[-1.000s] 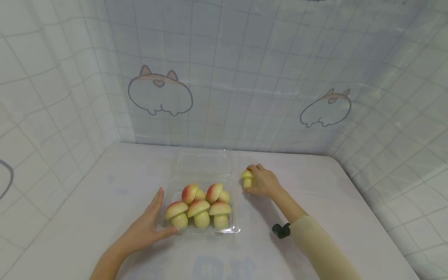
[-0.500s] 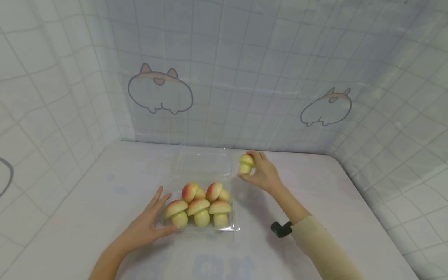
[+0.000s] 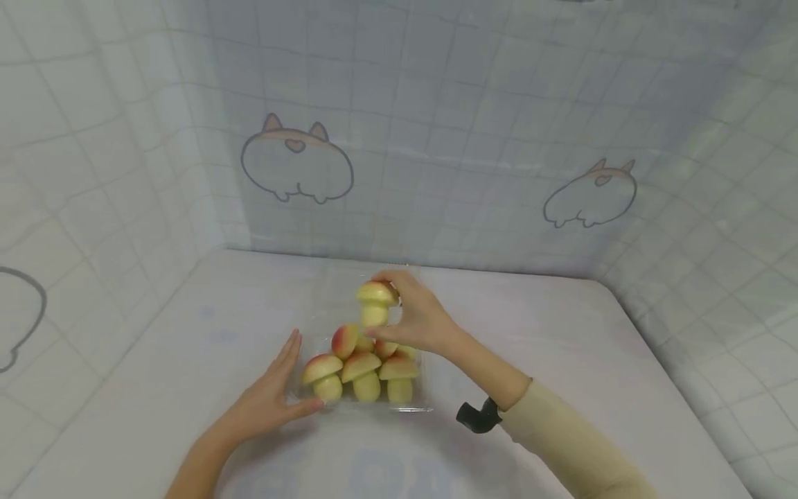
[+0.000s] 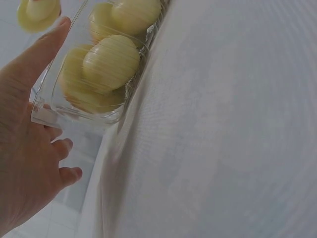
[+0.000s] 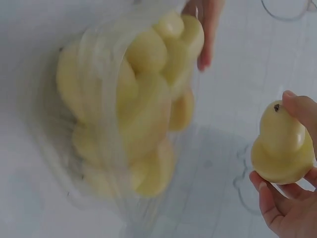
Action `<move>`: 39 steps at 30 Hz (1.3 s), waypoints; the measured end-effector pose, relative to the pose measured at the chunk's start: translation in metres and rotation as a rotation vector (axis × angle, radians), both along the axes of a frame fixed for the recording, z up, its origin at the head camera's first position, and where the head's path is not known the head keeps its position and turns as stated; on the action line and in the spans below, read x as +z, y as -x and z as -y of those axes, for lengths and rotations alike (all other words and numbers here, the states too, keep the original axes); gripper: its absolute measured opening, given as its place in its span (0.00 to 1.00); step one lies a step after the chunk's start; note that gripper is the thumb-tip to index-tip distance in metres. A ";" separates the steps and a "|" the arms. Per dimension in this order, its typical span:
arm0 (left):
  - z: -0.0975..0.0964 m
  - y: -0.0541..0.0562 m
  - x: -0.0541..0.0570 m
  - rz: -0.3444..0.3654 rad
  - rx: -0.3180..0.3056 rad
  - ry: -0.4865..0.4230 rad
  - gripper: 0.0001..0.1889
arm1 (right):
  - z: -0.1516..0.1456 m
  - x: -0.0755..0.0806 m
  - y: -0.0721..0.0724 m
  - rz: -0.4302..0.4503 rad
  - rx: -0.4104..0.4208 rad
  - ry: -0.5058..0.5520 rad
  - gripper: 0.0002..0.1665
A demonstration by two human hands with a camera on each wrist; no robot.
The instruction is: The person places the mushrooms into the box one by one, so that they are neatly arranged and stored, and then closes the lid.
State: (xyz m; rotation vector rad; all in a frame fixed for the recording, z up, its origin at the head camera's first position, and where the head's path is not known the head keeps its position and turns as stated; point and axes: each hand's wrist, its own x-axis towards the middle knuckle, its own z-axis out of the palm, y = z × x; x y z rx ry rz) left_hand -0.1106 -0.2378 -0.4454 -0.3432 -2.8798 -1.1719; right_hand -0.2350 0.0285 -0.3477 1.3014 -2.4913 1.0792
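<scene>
My right hand (image 3: 420, 315) pinches a yellow toy mushroom (image 3: 374, 313) with a red-tinged cap, thumb at the stem's foot and fingers on the cap. It hangs upright above the back of a clear plastic clamshell box (image 3: 411, 409). Inside the box lie several like mushrooms (image 3: 366, 387); those at the back are partly hidden by the right hand. My left hand (image 3: 264, 403) rests at the box's left side, fingers fairly straight along it and thumb at the front edge. In the left wrist view, its thumb (image 4: 47, 49) lies against the clear wall.
The box's clear lid (image 3: 339, 284) lies folded back behind it on the white tabletop (image 3: 524, 326). A grid-patterned cloth wall (image 3: 436, 173) rises behind and at both sides. A black device (image 3: 479, 417) sits at the right wrist.
My right hand has lifted the mushroom off the table right of the box and carried it left, over the back of the box. The left hand stays almost in place.
</scene>
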 end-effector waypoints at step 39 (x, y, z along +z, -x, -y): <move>-0.003 -0.001 0.007 0.004 -0.013 -0.023 0.63 | 0.084 -0.018 0.001 -0.188 0.142 -0.613 0.34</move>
